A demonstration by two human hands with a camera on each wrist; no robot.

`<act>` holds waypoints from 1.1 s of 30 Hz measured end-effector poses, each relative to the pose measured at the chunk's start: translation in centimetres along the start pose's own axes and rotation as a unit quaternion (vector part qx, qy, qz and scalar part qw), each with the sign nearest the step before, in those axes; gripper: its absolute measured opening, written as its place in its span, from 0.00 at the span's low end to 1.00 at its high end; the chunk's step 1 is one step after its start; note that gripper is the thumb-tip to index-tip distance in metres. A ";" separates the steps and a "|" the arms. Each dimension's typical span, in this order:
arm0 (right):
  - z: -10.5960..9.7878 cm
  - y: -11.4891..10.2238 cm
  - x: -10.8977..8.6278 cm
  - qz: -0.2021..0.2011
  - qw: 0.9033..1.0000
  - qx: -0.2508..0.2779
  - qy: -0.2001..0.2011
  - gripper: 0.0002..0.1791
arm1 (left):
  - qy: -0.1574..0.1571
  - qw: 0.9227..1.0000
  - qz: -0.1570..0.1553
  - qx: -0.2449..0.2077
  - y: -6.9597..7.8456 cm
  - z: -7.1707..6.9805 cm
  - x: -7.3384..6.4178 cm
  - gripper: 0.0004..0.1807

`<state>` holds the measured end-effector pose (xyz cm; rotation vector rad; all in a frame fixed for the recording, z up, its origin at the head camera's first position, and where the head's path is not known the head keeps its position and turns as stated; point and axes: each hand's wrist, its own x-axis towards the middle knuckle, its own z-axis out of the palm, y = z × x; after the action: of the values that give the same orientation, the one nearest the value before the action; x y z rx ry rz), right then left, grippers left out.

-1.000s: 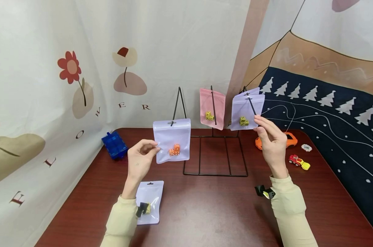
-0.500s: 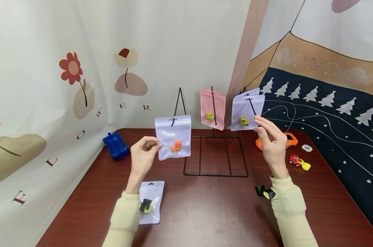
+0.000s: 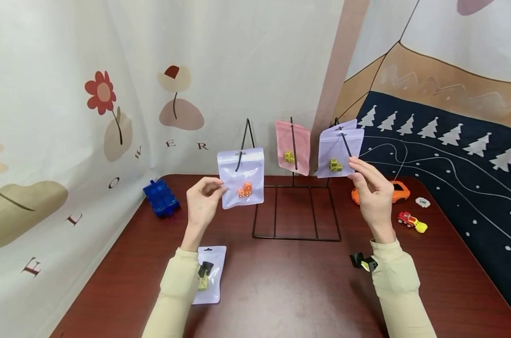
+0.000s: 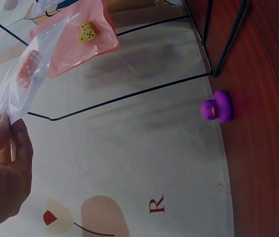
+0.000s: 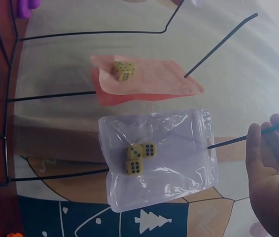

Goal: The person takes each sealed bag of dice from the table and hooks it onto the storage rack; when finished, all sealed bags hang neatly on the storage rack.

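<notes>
In the head view, my left hand (image 3: 204, 199) pinches the left edge of a lilac zip bag (image 3: 232, 164) with orange dice (image 3: 244, 190) inside. The left hook (image 3: 238, 162) of a black wire rack (image 3: 295, 239) passes through this bag's hang hole. At the right hook (image 3: 346, 144), my right hand (image 3: 374, 192) pinches the rod near its front end. Two lilac bags hang there; the front bag (image 5: 174, 173) contains yellow dice (image 5: 134, 159). From the middle hook hangs a pink bag (image 3: 283, 141), also with yellow dice.
Another lilac bag (image 3: 216, 272) lies on the table, partly behind my left wrist. A blue toy piece (image 3: 161, 198) sits at back left. An orange toy car (image 3: 401, 191), a red-yellow toy vehicle (image 3: 412, 221) and a white chip (image 3: 422, 202) lie right. A purple duck (image 4: 218, 107) stands behind the rack.
My left hand has moved the lilac bag with orange dice up, right and back along the left hook. My right hand has stayed at the right hook.
</notes>
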<state>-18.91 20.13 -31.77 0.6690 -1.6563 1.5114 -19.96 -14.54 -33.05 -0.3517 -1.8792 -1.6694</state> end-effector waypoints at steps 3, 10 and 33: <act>0.0 0.0 0.0 0.001 1.000 -0.002 -0.001 0.11 | 0.002 1.000 -0.003 -0.003 -0.4 0.3 0.4 0.07; 0.1 0.2 -0.2 0.001 1.000 -0.012 -0.007 0.11 | 0.015 1.000 -0.006 -0.007 -1.0 0.9 1.2 0.06; -0.1 0.1 -0.1 -0.009 1.000 -0.013 -0.008 0.11 | 0.016 1.000 -0.011 0.000 -1.7 2.2 3.7 0.07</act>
<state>-18.91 20.22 -31.86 0.6820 -1.6736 1.4729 -24.37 -13.43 -32.35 -0.3032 -1.8666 -1.6798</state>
